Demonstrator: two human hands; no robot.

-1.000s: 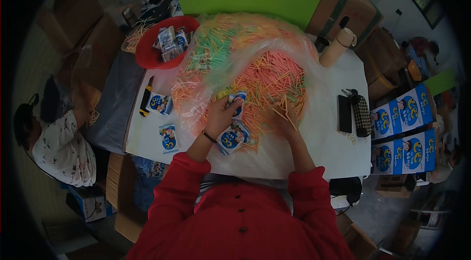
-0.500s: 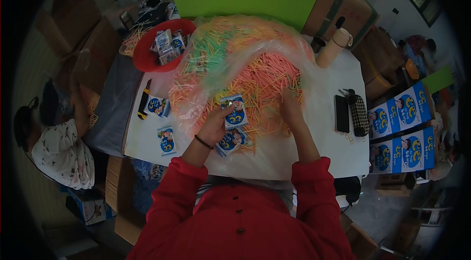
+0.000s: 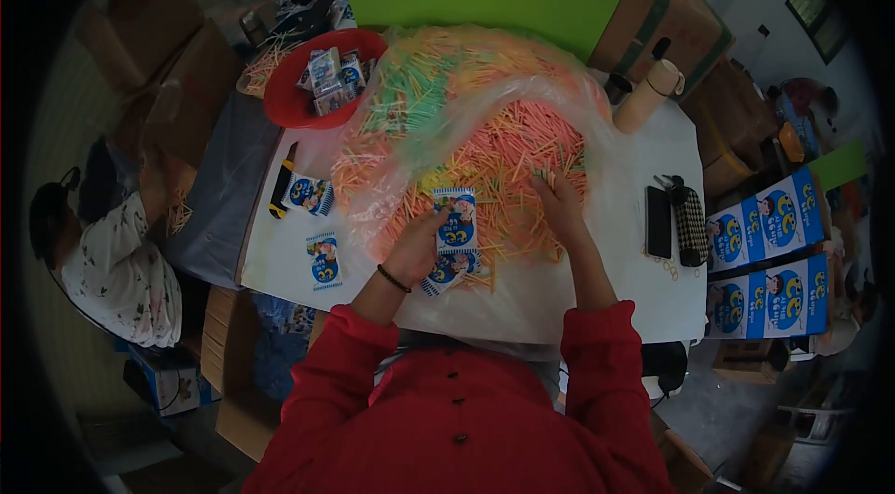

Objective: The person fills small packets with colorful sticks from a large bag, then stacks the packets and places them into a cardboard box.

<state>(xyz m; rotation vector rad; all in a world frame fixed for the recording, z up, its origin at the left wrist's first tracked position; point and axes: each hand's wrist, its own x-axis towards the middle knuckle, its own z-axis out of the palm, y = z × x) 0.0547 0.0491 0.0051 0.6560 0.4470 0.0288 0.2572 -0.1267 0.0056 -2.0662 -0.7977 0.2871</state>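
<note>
My left hand (image 3: 413, 252) pinches a small blue-and-white printed packet (image 3: 456, 231) by its left side, above the table's near middle. Partly covered by it, another packet of the same print (image 3: 451, 270) lies on the plastic sheet. Thin pastel sticks (image 3: 522, 144) in pink, orange, yellow and green form a big heap inside a clear plastic bag (image 3: 373, 186). At the heap's right part, my right hand (image 3: 561, 210) has its fingers bent together around a few sticks; its fingertips are partly hidden.
Two more packets (image 3: 323, 261) and a yellow-black utility knife (image 3: 282, 182) lie at left. A red bowl (image 3: 280, 98) holds several packs. At right are a phone (image 3: 658, 222), a checkered pouch (image 3: 689, 226), a beige bottle (image 3: 650, 95) and printed boxes (image 3: 769, 224). A person (image 3: 121, 261) sits left.
The whole view has shifted slightly, so the table appears farther right. The packet in my left hand is more upright. My right fingers have drawn closer together at the heap.
</note>
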